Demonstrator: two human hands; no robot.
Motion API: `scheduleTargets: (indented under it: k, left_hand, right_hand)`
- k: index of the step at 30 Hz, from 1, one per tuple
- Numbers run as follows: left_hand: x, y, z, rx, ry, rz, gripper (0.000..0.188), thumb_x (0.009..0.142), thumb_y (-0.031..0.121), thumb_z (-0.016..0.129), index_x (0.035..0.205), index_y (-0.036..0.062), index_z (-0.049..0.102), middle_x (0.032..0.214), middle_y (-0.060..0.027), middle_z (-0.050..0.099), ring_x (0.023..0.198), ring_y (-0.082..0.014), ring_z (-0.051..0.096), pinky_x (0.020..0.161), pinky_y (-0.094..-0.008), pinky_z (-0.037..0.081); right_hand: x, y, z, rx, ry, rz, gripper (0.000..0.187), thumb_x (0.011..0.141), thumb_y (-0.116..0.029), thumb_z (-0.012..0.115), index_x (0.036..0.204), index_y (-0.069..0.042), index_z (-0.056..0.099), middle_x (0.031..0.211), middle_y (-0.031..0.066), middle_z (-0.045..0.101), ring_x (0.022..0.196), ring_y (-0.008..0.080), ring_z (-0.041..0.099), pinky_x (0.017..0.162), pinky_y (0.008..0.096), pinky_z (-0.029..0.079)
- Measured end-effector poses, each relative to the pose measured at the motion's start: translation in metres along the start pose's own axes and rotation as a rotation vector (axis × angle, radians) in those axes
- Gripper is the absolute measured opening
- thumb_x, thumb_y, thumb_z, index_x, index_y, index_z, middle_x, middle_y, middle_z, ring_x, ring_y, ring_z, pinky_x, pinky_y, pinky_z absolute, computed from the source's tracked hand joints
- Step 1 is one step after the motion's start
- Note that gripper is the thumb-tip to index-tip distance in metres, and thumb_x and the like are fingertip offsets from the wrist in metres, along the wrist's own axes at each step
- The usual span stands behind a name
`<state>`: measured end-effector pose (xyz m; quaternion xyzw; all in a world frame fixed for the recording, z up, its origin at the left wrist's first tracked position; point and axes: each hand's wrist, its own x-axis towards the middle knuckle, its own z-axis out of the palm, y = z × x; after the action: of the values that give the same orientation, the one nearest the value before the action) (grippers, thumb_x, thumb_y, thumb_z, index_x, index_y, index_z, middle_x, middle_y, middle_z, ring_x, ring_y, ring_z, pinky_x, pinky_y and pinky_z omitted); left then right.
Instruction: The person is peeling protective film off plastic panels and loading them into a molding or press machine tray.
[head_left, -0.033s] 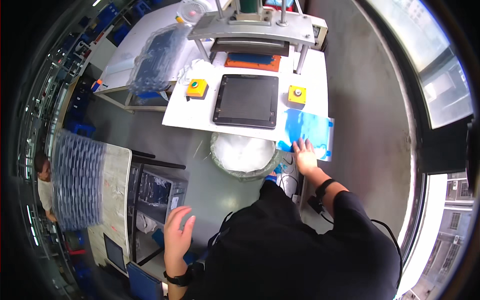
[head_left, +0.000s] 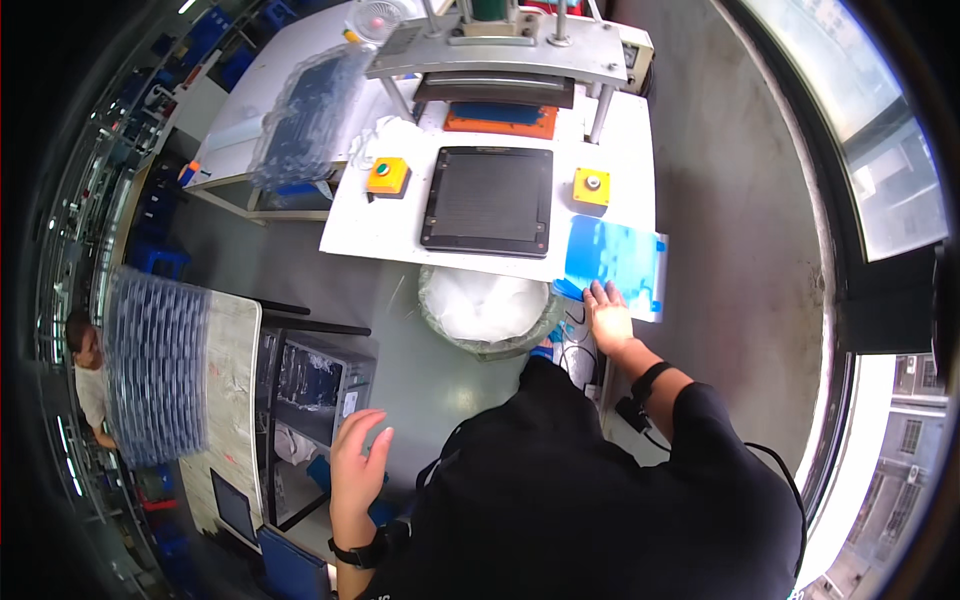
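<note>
Two bare hands in play, and the right hand (head_left: 611, 320), right of centre, is on a glossy blue sheet (head_left: 605, 250)! Its fingers lie extended, slightly apart, across the sheet's near edge; whether the thumb pinches from below, I cannot tell. That sheet sits right of centre, over the near right corner of the white counter (head_left: 375, 232), part of it jutting past the edge.

Over to the lower left of centre: the left hand (head_left: 358, 465) hangs in the air, fingers loosely curved and close together, thumb standing apart.

Up to the upper middle, where a dark flat panel (head_left: 488, 200) lies on the counter, flanked by a yellow button box (head_left: 388, 176) on its left and a second yellow box (head_left: 592, 187) on its right, just beyond the sheet. Behind them, a metal press (head_left: 420, 55) towers over an orange slab (head_left: 460, 126). Below the counter's front edge, mid-frame, a lined bin (head_left: 490, 347) bulges with white material. And at far left, stacked clear trays (head_left: 155, 370) beside a co-worker (head_left: 90, 395)!
</note>
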<state>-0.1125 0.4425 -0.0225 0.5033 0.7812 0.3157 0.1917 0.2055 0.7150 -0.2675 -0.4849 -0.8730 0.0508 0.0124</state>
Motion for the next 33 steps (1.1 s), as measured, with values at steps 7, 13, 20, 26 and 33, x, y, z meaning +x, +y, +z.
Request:
scheduleTargets:
  k: [7,13,20,26,33]
  left_hand:
    - [0.122,0.020,0.048,-0.102,-0.260,0.038,0.016,0.084,0.007,0.065,0.097,-0.0027,0.062,0.093,-0.0152,0.065,0.086,-0.0288,0.064,0.077,-0.0336,0.049]
    - [0.213,0.034,0.148,-0.175,-0.646,0.328,0.019,0.087,0.017,0.062,0.096,0.0003,0.063,0.091,-0.0141,0.064,0.085,-0.0327,0.062,0.075,-0.0368,0.050]
    - [0.241,0.041,0.214,0.011,-1.032,0.749,0.034,0.086,0.026,0.063,0.113,0.0060,0.058,0.118,-0.0126,0.057,0.112,-0.0329,0.053,0.094,-0.0431,0.044]
    - [0.243,0.052,0.277,0.227,-1.160,0.938,0.059,0.086,0.033,0.062,0.133,0.0021,0.045,0.143,-0.0236,0.035,0.136,-0.0389,0.030,0.111,-0.0473,0.027]
    - [0.244,0.077,0.323,0.730,-1.189,0.973,0.077,0.082,0.041,0.067,0.142,0.0043,0.035,0.152,-0.0240,0.019,0.139,-0.0442,0.021,0.111,-0.0497,0.027]
  right_hand:
    - [0.041,0.012,-0.048,0.552,0.135,0.108,0.012,0.077,-0.011,0.067,0.076,-0.006,0.056,0.078,0.0110,0.064,0.081,0.0333,0.062,0.069,0.0432,0.049]
    - [0.044,0.034,-0.049,1.289,-0.099,0.461,0.022,0.080,-0.019,0.076,0.068,-0.005,0.065,0.059,-0.0055,0.055,0.056,0.0041,0.044,0.053,0.0253,0.039]
    - [0.051,0.033,-0.064,0.909,-0.234,0.454,0.018,0.086,-0.017,0.064,0.089,0.000,0.069,0.077,0.0159,0.068,0.072,0.0218,0.065,0.069,0.0371,0.050]
    - [0.060,0.025,-0.060,0.818,0.057,0.617,0.022,0.082,-0.024,0.069,0.082,-0.002,0.068,0.070,0.0150,0.065,0.062,0.0243,0.063,0.061,0.0361,0.048]
    - [0.067,0.043,-0.098,0.736,0.316,0.591,0.028,0.081,-0.022,0.072,0.074,0.000,0.057,0.071,0.0147,0.059,0.065,0.0275,0.058,0.058,0.0373,0.046]
